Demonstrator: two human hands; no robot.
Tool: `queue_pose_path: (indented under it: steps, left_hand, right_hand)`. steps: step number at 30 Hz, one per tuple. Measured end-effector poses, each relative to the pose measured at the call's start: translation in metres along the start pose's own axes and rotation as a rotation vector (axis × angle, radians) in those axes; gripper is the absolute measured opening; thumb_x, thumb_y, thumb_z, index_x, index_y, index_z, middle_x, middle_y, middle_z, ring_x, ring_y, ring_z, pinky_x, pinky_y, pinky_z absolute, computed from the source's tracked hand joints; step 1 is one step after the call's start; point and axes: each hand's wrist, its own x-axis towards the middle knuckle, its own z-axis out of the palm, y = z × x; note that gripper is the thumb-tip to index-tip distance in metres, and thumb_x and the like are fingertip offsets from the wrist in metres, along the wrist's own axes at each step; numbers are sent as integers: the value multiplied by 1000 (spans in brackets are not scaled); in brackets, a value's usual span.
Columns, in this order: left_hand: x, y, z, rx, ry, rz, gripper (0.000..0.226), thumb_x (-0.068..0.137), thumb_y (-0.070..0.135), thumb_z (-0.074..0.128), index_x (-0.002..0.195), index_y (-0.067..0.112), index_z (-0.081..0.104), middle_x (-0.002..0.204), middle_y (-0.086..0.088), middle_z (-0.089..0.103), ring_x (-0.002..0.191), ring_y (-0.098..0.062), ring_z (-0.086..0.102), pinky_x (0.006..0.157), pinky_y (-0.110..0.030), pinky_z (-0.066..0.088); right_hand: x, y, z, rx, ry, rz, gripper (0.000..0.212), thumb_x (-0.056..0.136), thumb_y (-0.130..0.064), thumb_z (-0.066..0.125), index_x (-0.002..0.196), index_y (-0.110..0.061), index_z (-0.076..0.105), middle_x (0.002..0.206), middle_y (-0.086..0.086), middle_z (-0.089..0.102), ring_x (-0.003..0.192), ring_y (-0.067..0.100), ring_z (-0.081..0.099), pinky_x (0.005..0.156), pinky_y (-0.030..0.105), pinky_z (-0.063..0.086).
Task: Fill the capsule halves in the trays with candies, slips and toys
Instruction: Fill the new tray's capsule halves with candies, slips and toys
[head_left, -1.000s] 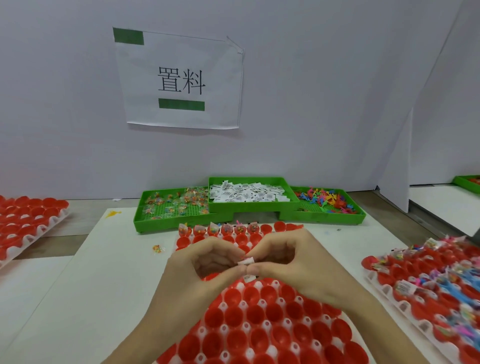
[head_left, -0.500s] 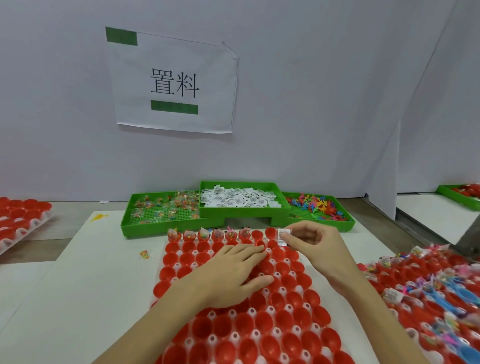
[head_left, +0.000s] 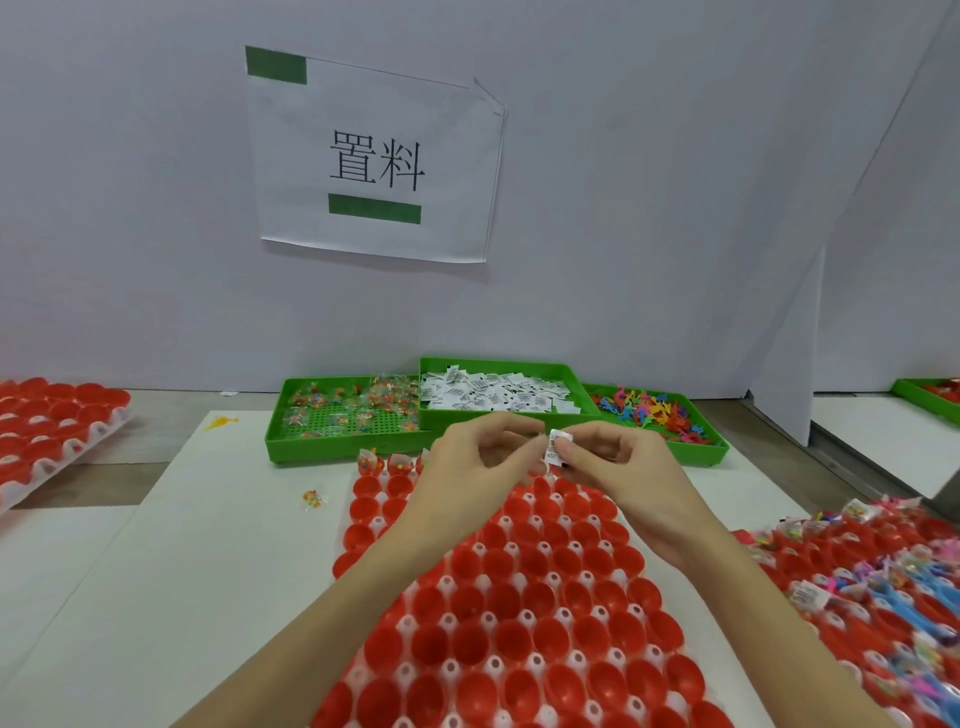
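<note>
Holding a small printed slip upright over the far end of the middle tray — right hand pinching it between thumb and fingertips, left hand curling its fingers in beside it, fingertips meeting the slip's left edge, though hard to tell whether truly gripping or only touching. Hovering both hands just above the far rows of red capsule halves, most of them lying open and hollow in the white tray. Showing candy packets standing in the capsule halves of the farthest row, left of the left hand. Lying loose on the white mat, left of the tray, one stray candy. Sitting side by side at the far edge, against the wall: a green bin of candies on the left, a green bin of slips in the middle and raised a little, a green bin of coloured toys on the right. Resting on the near right, a second tray with capsule halves already holding candies, slips and blue toys. Sitting at the far left, another tray of red halves. Hanging on the wall above the bins — a paper sign with two printed characters and green bars.
</note>
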Motion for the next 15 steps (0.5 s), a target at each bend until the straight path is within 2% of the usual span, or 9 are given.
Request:
queue_pose_path:
  steps: [3,5,10,15]
  left_hand:
    - [-4,-6,0,36,108,74,19,85,22,84,103,24,80,88,10,79,84,-2,75,84,-26,61]
    - [-4,-8,-1,13,121,72,20,82,18,86,101,24,80,88,10,79,84,-3,75,84,-25,61]
    - [-2,-6,0,-174,84,-29,19,83,14,85,100,20,79,90,1,80,86,-15,77,83,-30,62]
    - [-3,-1,2,-342,89,-140,9,89,6,78,97,9,75,89,-9,78,82,-25,78,72,-26,62]
  right_hand:
    - [-1,1,9,38,-7,-2,14,93,-23,73,97,-12,81,95,11,78,94,24,75,83,26,60]
    - [-6,4,14,135,-7,15,20,94,-27,71,98,-10,81,99,13,78,96,25,75,83,26,60]
    - [-14,10,19,472,45,112,23,91,-25,72,99,-5,81,104,16,77,97,20,75,82,22,59]
    - [-17,11,18,569,105,175,20,91,-21,73,97,-3,81,99,12,77,89,15,73,80,22,59]
